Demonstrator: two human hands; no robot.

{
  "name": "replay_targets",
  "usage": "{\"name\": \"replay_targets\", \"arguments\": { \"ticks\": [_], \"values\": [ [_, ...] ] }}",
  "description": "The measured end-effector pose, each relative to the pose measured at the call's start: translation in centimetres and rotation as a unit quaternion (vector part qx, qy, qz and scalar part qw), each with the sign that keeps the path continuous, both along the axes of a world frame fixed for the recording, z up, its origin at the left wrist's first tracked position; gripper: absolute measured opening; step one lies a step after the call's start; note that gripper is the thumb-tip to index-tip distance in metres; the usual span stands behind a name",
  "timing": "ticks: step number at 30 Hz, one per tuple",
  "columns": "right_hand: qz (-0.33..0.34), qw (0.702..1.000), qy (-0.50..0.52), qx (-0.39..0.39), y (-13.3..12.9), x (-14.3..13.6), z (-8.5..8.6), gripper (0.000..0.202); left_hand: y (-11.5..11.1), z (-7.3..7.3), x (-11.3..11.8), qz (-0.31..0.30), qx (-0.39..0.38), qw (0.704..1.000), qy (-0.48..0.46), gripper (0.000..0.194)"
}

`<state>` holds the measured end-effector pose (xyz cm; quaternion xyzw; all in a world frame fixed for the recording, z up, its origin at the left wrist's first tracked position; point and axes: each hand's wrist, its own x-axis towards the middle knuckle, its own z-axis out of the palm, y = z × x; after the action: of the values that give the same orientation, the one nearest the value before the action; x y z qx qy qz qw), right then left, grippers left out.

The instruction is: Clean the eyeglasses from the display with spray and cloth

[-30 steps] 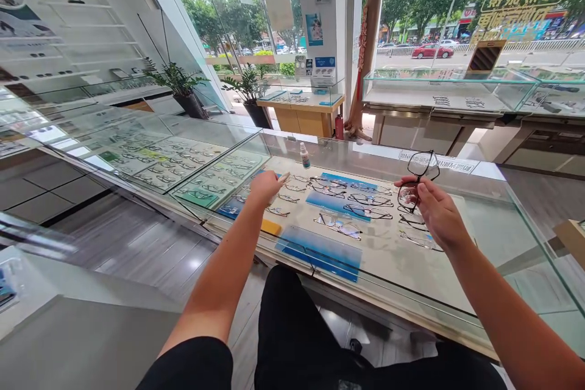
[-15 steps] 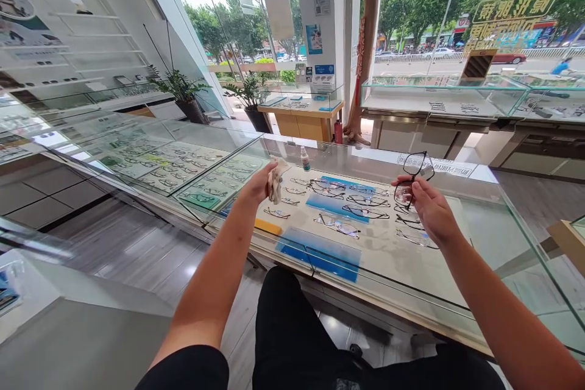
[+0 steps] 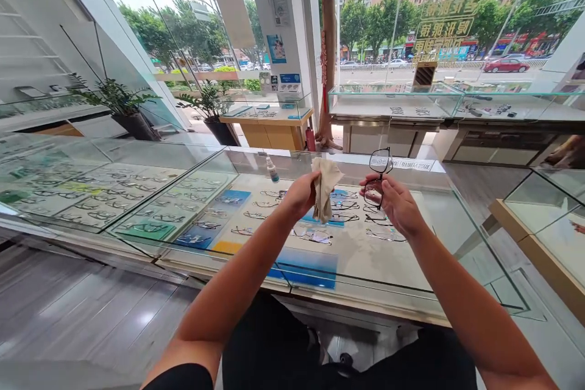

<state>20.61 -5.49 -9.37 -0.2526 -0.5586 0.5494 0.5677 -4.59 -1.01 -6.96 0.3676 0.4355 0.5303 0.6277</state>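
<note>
My left hand (image 3: 301,194) is closed on a crumpled beige cloth (image 3: 326,186), which hangs down from the fingers above the glass counter (image 3: 365,262). To its right, my right hand (image 3: 397,201) pinches a pair of dark-framed eyeglasses (image 3: 380,161) near the bridge. The eyeglasses are turned on end, one lens above the other. A gap separates the cloth from the eyeglasses. Behind my left hand, a small spray bottle (image 3: 272,169) stands on the counter top. Several other eyeglasses lie under the glass, partly hidden by my hands.
Another glass case with rows of frames (image 3: 114,192) adjoins on the left. A wood-edged case (image 3: 525,216) stands at the right. Potted plants (image 3: 130,116), a low display table (image 3: 269,128) and a window-side case (image 3: 393,103) are farther back.
My left hand has brought the cloth rightward, closer to the eyeglasses. My right hand still holds the eyeglasses upright. The whole view has swung to the right.
</note>
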Motion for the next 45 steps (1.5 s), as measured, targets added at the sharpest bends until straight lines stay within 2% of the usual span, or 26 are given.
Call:
{"name": "replay_targets", "arguments": {
  "ticks": [3,7,10,15,18,22,29,33,39,45],
  "values": [
    [0.005,1.000,0.016,0.000,0.1,-0.1,0.1,0.046,0.0,-0.7,4.0,-0.039,0.000,0.999,-0.009,0.020],
    [0.000,0.999,0.038,0.024,0.3,0.1,0.1,0.038,0.1,-1.0,6.2,-0.116,0.021,0.993,0.029,0.031],
    [-0.016,0.998,0.047,0.041,0.5,0.3,0.2,0.036,0.6,-1.1,6.2,-0.146,0.039,0.987,0.050,0.040],
    [-0.060,0.997,0.021,0.044,0.4,0.6,0.5,0.043,1.3,-1.6,5.4,-0.133,0.049,0.990,0.019,0.044],
    [-0.080,0.996,0.001,0.049,0.1,0.8,0.8,0.042,1.0,-1.9,4.9,-0.142,0.068,0.987,-0.006,0.049],
    [-0.070,0.996,-0.018,0.046,-0.2,0.9,0.8,0.040,0.2,-2.3,4.2,-0.170,0.111,0.979,0.029,0.062],
    [-0.064,0.997,-0.034,0.035,-0.2,0.8,0.5,0.040,-0.4,-2.3,4.2,-0.128,0.138,0.981,0.048,0.059],
    [-0.069,0.997,-0.031,0.021,-0.1,0.5,0.3,0.040,-0.6,-2.0,4.6,-0.136,0.141,0.980,0.022,0.055],
    [-0.104,0.994,-0.039,0.024,0.0,0.1,-0.3,0.039,-0.9,-2.2,4.9,-0.114,0.130,0.984,0.048,0.051],
    [-0.133,0.988,-0.062,0.046,0.0,-0.7,-0.8,0.037,-2.1,-2.6,5.6,-0.166,0.169,0.970,0.061,0.052]
  ]
}}
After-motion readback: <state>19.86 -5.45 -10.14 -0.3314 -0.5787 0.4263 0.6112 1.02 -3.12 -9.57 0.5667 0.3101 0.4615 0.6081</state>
